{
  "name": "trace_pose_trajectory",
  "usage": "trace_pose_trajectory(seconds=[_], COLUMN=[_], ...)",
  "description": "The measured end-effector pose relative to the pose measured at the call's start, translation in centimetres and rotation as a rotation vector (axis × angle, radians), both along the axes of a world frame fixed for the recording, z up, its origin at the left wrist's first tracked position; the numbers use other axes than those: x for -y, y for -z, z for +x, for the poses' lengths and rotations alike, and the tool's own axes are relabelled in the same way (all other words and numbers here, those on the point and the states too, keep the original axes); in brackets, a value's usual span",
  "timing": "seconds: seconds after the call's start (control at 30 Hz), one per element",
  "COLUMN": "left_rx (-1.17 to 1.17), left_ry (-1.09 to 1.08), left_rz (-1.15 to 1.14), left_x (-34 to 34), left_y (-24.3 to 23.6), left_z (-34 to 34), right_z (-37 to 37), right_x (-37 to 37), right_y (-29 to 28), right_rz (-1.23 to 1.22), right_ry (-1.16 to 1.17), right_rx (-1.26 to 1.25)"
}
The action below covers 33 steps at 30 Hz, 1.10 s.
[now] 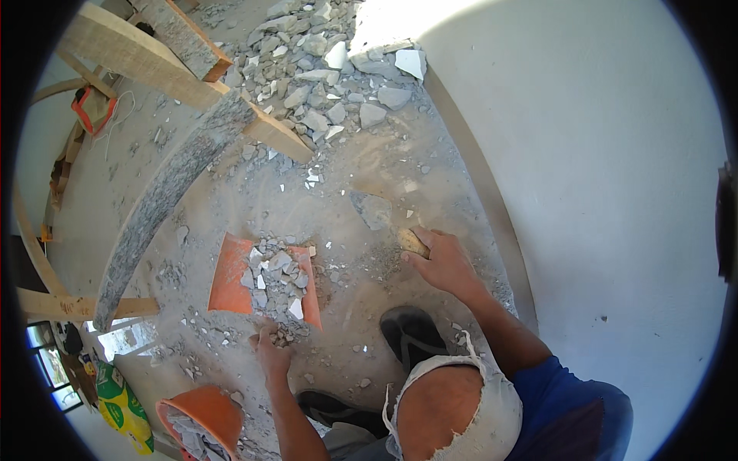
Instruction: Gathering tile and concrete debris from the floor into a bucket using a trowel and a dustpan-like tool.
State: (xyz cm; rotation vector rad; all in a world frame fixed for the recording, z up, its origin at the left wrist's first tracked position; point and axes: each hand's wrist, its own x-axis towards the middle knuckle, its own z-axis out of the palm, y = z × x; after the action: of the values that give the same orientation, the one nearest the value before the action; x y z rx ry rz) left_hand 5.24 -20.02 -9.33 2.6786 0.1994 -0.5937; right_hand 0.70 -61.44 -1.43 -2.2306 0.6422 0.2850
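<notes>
An orange dustpan (227, 283) lies on the dusty floor, heaped with several grey rubble pieces (274, 278). My left hand (270, 349) grips the dustpan's near end, partly covered by small debris. My right hand (440, 261) is closed on a wooden handle (412, 242) of a tool whose grey flat head (372, 209) rests on the floor. I am crouched, with dark shoes (412, 332) beside the dustpan.
A large pile of broken plaster and concrete chunks (323, 69) lies further off by the white wall (600, 154). Wooden planks (177, 69) and a grey-coated board (157, 200) cross on the left. An orange bucket (209, 419) with rubble stands near my left leg.
</notes>
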Motion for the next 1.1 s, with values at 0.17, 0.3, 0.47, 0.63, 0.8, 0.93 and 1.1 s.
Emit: trace_pose_trajectory(seconds=[0.17, 0.3, 0.47, 0.63, 0.8, 0.93, 1.1], left_rx=[-0.241, -0.094, 0.131, 0.258, 0.276, 0.297, 0.317], left_ry=[-0.264, -0.158, 0.078, -0.135, -0.179, -0.371, -0.348], left_rz=[-0.318, -0.467, -0.253, -0.402, -0.439, -0.478, -0.477], left_x=[0.6, 5.0, 10.7, 11.7, 8.8, 8.6, 7.9], left_y=[-2.8, -8.2, -8.1, -6.0, -2.3, -2.1, -2.3], left_z=[2.5, 7.7, 9.6, 5.8, 2.5, 2.6, 3.3], right_z=[1.3, 4.5, 15.1, 24.0, 26.9, 23.9, 20.0], right_x=[4.3, 7.0, 10.7, 9.2, 9.4, 9.2, 7.7], right_y=[-1.0, 1.4, 3.2, 2.3, 3.7, 5.4, 6.1], right_rz=[-0.204, -0.414, -0.404, -0.428, -0.426, -0.401, -0.311], right_ry=[0.184, 0.217, 0.069, -0.111, -0.477, -0.506, -0.41], right_rx=[-0.063, -0.044, -0.108, 0.025, 0.058, 0.225, 0.233])
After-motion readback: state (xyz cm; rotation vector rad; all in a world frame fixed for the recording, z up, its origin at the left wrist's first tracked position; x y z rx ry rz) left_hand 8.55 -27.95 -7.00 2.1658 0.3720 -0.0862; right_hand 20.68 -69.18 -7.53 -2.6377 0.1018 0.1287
